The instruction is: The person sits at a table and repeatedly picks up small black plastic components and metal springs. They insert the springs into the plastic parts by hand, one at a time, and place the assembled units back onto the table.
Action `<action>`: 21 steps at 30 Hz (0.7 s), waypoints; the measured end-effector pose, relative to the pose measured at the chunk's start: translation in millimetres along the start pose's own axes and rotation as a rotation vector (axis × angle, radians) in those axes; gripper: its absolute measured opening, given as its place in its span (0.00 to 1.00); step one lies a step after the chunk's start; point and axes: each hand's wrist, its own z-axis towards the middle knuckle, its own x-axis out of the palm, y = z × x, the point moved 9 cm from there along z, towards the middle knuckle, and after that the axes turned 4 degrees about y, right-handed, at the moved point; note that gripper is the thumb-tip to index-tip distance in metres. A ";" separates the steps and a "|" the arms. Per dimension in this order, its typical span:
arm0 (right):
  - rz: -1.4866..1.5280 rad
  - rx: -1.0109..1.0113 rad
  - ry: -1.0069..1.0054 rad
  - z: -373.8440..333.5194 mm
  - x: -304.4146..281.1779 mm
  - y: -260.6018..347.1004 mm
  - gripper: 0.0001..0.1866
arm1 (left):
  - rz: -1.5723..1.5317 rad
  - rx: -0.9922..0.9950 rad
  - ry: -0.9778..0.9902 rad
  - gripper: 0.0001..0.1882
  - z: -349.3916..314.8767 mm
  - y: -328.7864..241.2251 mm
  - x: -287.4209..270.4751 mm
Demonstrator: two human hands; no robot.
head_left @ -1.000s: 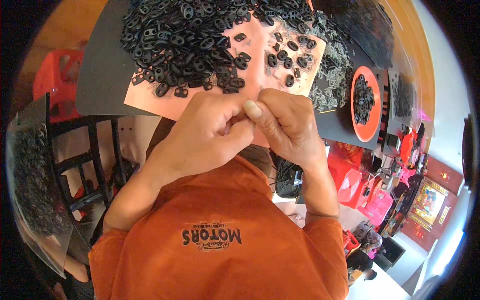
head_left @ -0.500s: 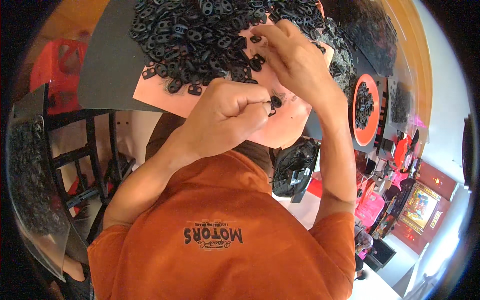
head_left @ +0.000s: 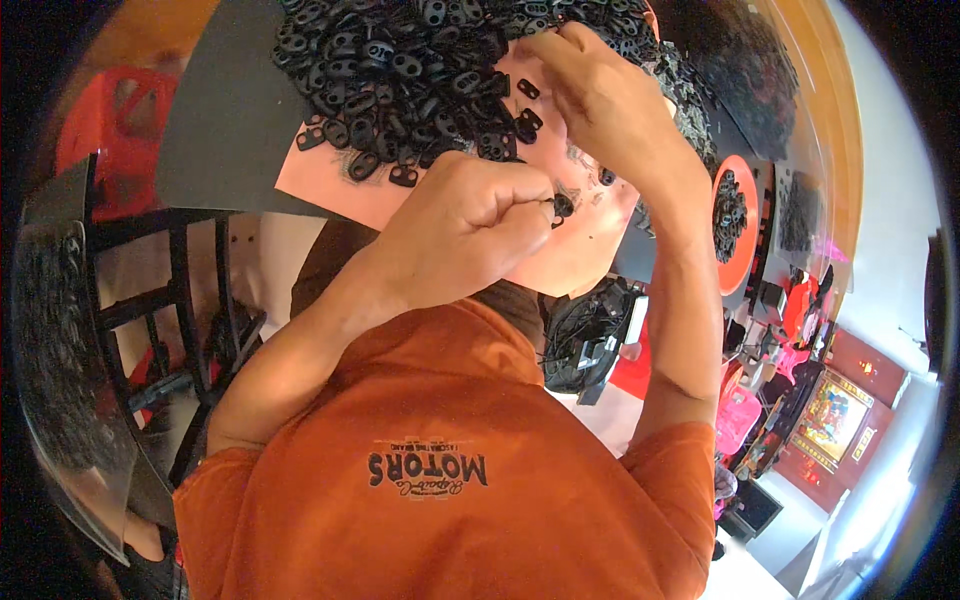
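Observation:
My left hand [head_left: 470,225] is closed in a fist over the near part of a pink sheet [head_left: 325,180]. A black two-hole plastic cord lock [head_left: 562,207] sticks out between its thumb and forefinger. To the right and farther off, my right hand [head_left: 610,95] hovers at the edge of a large pile of black cord locks [head_left: 400,70]. Its fingers are loosely bent and apart, and I see nothing held, though the fingertips are partly hidden. Several loose cord locks [head_left: 528,88] lie on the sheet between the hands.
A heap of small shiny pieces [head_left: 693,115], perhaps springs, lies right of the pile. An orange plate [head_left: 738,255] with black parts stands beyond my right forearm. A red plastic chair [head_left: 90,125] and a black metal frame [head_left: 185,290] are at the left.
My right hand has moved slightly up and away from me. The left fist has shifted a little to the right, still with its cord lock. The whole view has shifted slightly.

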 end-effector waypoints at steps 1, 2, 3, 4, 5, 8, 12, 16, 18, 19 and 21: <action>-0.010 -0.010 0.013 -3.7 -3.4 0.7 0.13 | 0.007 0.000 -0.008 0.11 -0.2 0.3 -0.6; -0.021 -0.018 0.027 -8.2 -6.1 0.5 0.13 | -0.001 -0.003 -0.001 0.11 -0.2 0.9 0.1; -0.008 -0.004 0.023 -12.2 -8.3 -1.7 0.13 | -0.009 -0.007 0.007 0.11 -0.2 1.3 0.5; 0.005 0.011 0.018 -16.4 -9.8 -4.2 0.12 | -0.017 -0.011 0.016 0.11 -0.1 1.5 1.0; 0.019 0.028 0.012 -19.9 -10.5 -7.0 0.12 | -0.013 -0.013 0.020 0.11 0.0 1.3 0.8; 0.053 0.020 0.000 -25.7 -10.6 -11.1 0.12 | -0.013 -0.027 0.028 0.11 -0.1 2.8 0.8; 0.086 -0.011 -0.034 -23.7 -9.1 -8.0 0.11 | -0.043 -0.030 0.028 0.11 -0.9 7.3 2.0; 0.079 -0.067 -0.050 -12.1 -4.3 -7.1 0.10 | -0.029 -0.019 0.031 0.11 -1.2 6.8 1.9; 0.088 -0.094 -0.055 -7.6 -5.2 -4.9 0.09 | -0.027 -0.035 0.030 0.11 -1.2 8.1 2.3; 0.094 -0.108 -0.056 -5.6 -5.4 -3.3 0.09 | -0.026 -0.043 0.031 0.11 -1.1 8.7 2.4; 0.088 -0.124 -0.028 -0.8 -4.4 2.1 0.08 | -0.012 -0.038 0.026 0.11 -0.8 8.0 1.7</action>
